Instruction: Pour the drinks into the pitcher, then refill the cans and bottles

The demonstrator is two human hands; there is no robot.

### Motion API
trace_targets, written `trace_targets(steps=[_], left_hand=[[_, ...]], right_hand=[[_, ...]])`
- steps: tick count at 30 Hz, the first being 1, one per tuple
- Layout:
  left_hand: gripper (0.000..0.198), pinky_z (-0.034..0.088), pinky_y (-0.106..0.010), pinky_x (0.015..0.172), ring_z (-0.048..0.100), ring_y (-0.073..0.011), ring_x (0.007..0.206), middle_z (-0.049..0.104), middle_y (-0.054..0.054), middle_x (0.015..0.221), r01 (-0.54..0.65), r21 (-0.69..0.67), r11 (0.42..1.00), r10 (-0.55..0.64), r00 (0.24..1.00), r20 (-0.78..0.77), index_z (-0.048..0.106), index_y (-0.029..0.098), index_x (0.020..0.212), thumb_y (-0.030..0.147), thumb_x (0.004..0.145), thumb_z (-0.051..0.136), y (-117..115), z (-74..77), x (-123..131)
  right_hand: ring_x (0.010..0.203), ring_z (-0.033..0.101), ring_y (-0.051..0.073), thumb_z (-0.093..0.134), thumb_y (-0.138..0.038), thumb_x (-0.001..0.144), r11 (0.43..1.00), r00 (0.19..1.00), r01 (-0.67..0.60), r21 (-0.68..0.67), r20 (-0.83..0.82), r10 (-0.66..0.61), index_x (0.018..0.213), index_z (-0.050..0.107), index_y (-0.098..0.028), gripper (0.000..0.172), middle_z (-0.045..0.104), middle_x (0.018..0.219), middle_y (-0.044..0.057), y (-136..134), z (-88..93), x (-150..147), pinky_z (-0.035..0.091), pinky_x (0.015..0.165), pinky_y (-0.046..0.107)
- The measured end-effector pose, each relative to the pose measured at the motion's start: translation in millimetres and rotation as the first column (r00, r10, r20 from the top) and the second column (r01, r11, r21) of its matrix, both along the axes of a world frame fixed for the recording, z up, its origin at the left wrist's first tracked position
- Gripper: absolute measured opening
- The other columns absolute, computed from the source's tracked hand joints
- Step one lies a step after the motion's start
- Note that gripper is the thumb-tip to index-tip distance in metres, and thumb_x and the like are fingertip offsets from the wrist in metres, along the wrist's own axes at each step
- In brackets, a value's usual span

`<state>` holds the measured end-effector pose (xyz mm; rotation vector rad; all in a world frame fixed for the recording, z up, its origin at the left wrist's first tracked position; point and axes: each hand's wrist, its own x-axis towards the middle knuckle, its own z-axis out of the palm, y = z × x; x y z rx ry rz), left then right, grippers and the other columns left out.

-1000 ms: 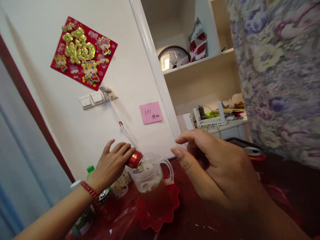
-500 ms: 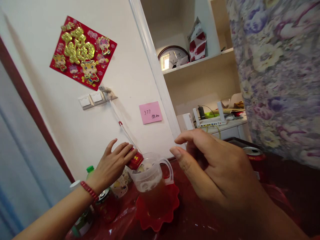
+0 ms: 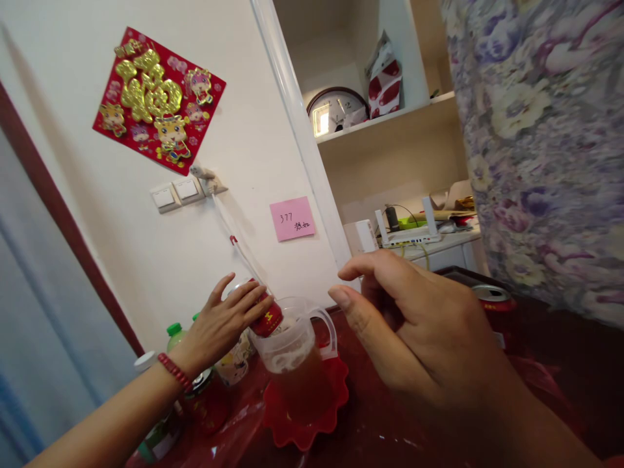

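Observation:
Fingers wrapped over it, my left hand (image 3: 229, 315) with a red bead bracelet grips a red can (image 3: 270, 320). The can is tilted, its lower end at the rim of a clear plastic jug (image 3: 287, 357). Brown liquid with pale foam on top partly fills the jug. Beneath the jug lies a red scalloped dish (image 3: 279, 419). My right hand (image 3: 409, 318) hovers to the right of the jug handle, fingers curled, with a gap between thumb and index finger and nothing visible in it.
Left of the jug stand a patterned cup (image 3: 233, 369), another can (image 3: 208, 403) and a green-capped bottle (image 3: 174, 335). An opened red can (image 3: 493, 304) is at the right, behind my right hand. A white router (image 3: 412, 235) sits on the shelf behind.
My left hand and the red can have shifted slightly right over the jug, and more of the can shows. My right hand stays almost where it was.

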<state>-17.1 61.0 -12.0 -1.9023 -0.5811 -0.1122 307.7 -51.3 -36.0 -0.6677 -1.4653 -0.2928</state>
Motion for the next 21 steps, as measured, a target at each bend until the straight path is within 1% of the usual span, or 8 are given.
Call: trace_targets(steps=[9,14,21], left_hand=[[0.062,-0.001,-0.05,0.132,0.061,-0.0247,0.131,0.072,-0.007,0.135,0.007,-0.016,1.0,-0.007,1.0,0.0,0.063,0.025,0.137,-0.004,0.082,0.053,0.1,0.4,0.1],[0.064,0.002,-0.05,0.132,0.061,-0.0244,0.131,0.072,-0.007,0.136,0.005,-0.023,1.0,-0.005,1.0,0.009,0.063,0.026,0.137,-0.004,0.082,0.052,0.8,0.2,-1.8],[0.064,0.004,-0.052,0.132,0.059,-0.0252,0.135,0.071,-0.007,0.137,-0.016,-0.029,0.999,0.016,1.0,0.008,0.062,0.027,0.139,-0.004,0.083,0.052,2.2,-0.3,-3.3]], right_hand=[[0.059,0.045,0.009,0.055,-0.028,0.104,1.0,1.0,-0.002,-0.007,0.004,0.002,0.099,0.063,-0.018,0.014,0.061,0.083,-0.004,-1.2,-0.8,0.0,0.032,0.055,0.026],[0.058,0.044,0.009,0.054,-0.027,0.103,1.0,1.0,-0.006,-0.012,0.015,0.006,0.1,0.064,-0.017,0.014,0.061,0.084,-0.003,-1.1,-0.1,1.0,0.032,0.054,0.026],[0.062,0.05,0.01,0.055,-0.026,0.103,1.0,1.0,-0.004,-0.009,0.012,0.004,0.099,0.063,-0.017,0.012,0.063,0.085,-0.001,-1.7,0.0,0.5,0.032,0.055,0.025]])
